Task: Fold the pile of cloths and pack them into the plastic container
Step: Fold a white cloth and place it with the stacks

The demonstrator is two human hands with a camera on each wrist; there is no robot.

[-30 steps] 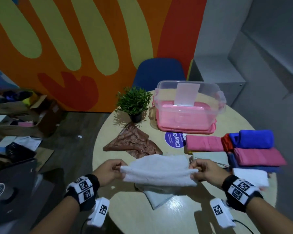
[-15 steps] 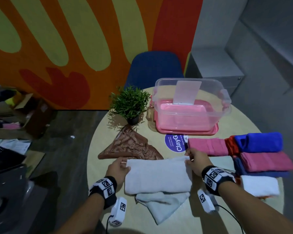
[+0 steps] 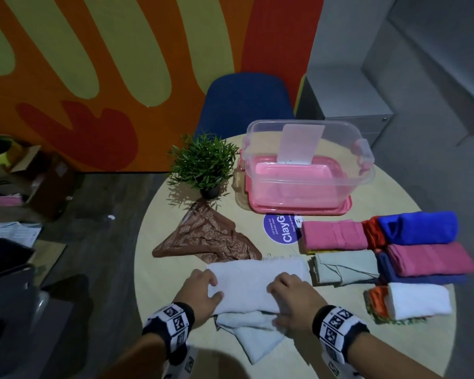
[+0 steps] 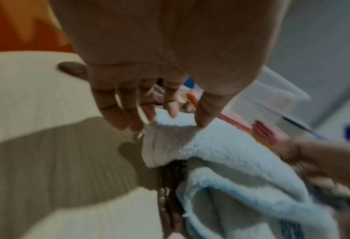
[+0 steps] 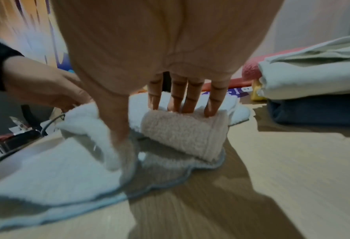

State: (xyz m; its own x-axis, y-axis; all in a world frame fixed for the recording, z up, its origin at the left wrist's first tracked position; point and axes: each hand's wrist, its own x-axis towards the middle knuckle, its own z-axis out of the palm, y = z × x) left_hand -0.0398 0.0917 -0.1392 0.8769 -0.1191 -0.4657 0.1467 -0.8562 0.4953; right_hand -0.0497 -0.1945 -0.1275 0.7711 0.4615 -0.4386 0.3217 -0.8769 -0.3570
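From the head camera, a white towel (image 3: 255,283) is lying on a round table (image 3: 348,348) close to its near edge, its long axis running left to right. The left hand (image 3: 201,292) is gripping the towel's left end, thumb on top. The right hand (image 3: 292,300) is gripping the near right edge, fingers over the top. A second pale cloth (image 3: 253,335) is sticking out from under the towel toward the table's near rim. A brown cloth (image 3: 205,239) is lying just beyond the towel, touching its far edge. Folded cloths (image 3: 419,258) are sitting stacked to the right, near the towel's right end. The container (image 3: 307,170) is standing open at the far side, well apart, with bare tabletop lying between it and the towel. From the left wrist camera, the left hand (image 4: 160,72) is spreading its fingers (image 4: 112,113) loosely past the towel's (image 4: 221,153) corner, thumb tip pressing on top of the fold; the picture is blurred. From the right wrist camera, the right hand (image 5: 170,56) is pinching a raised fold of the towel (image 5: 184,134), four fingers (image 5: 190,97) behind it and the thumb in front, with the fold's axis lying across the view and bare table (image 5: 272,177) to the right.
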